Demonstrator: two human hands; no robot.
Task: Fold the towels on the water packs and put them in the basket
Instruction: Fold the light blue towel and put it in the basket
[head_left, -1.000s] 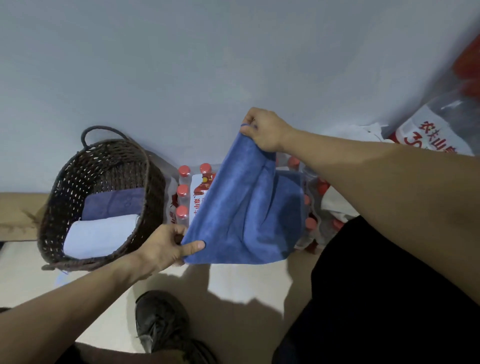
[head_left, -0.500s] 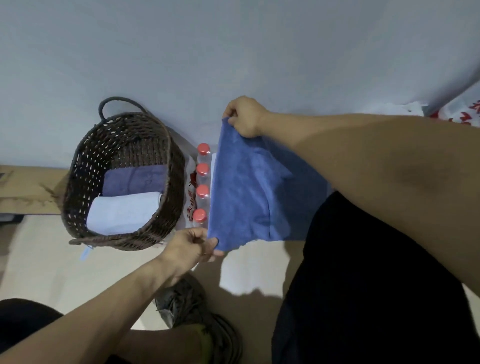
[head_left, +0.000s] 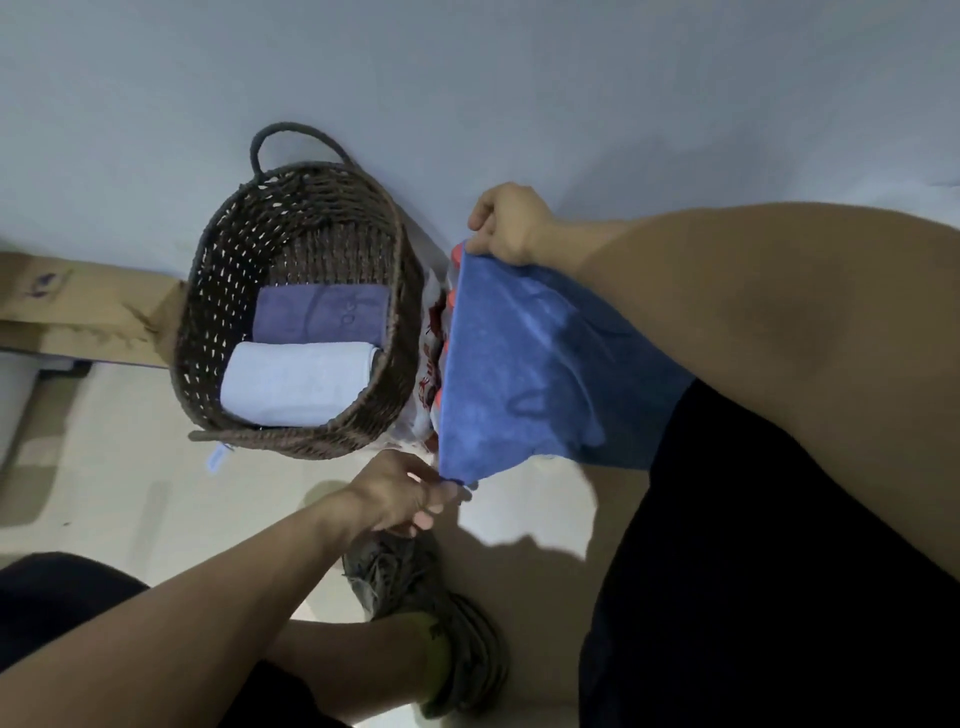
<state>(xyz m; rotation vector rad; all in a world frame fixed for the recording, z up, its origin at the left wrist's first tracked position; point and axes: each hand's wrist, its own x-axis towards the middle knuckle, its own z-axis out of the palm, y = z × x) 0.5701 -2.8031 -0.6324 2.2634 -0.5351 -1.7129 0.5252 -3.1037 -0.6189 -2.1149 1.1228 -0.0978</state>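
A blue towel (head_left: 524, 374) is stretched over the water packs (head_left: 428, 384), of which only red caps and a strip of wrapping show at its left edge. My right hand (head_left: 511, 223) pinches the towel's far corner near the wall. My left hand (head_left: 405, 493) pinches its near corner, just off the packs' front. The dark woven basket (head_left: 208, 291) stands to the left of the packs, against the wall. Inside it lie a folded purple towel (head_left: 319, 314) and a folded white towel (head_left: 298, 382).
A brown cardboard box (head_left: 78, 312) lies along the wall left of the basket. My shoe (head_left: 415, 603) rests on the pale floor below my left hand. My dark-clothed leg (head_left: 753, 571) fills the lower right.
The view has swung left and down, so the basket now sits nearer the centre. Both hands keep their corners, and the towel now lies flatter and tauter over the packs.
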